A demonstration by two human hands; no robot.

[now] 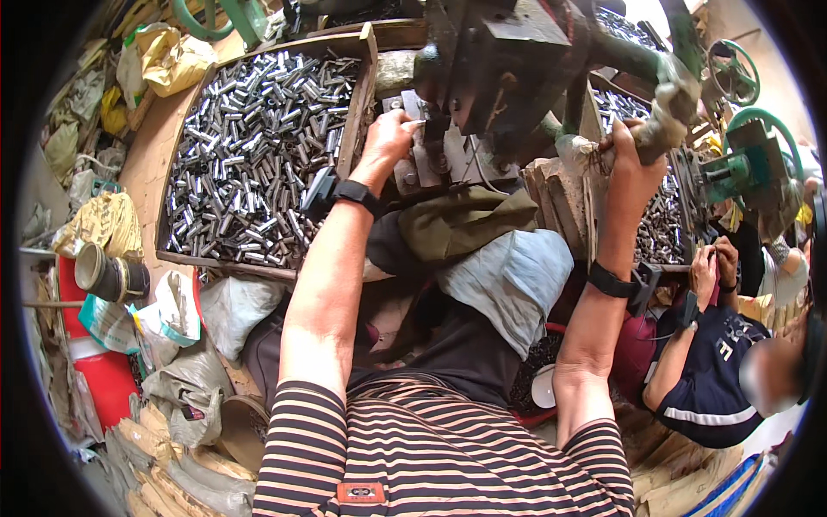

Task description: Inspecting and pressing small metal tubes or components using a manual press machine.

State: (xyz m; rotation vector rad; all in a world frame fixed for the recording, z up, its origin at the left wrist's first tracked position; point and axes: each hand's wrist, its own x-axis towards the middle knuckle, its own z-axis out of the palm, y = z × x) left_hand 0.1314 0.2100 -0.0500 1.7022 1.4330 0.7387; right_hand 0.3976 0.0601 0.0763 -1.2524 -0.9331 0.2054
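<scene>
Head view: a dark metal press is seen between and beyond the fingers of both hands.
Left hand: thumb and fingertips are drawn together in a pinch, a small bright piece apparently held at their tips, beside the press; its exact shape cannot be told.
Right hand: fingers are curled closed around a wrapped lever at the press's right.
Short metal tubes: heaped in a wooden tray, left of the left fingers.
Cloths: an olive cloth and a pale blue cloth are draped nearer the body than either hand's fingers.
Co-worker: seen to the right of the right fingers, nearer the lower edge.
</scene>
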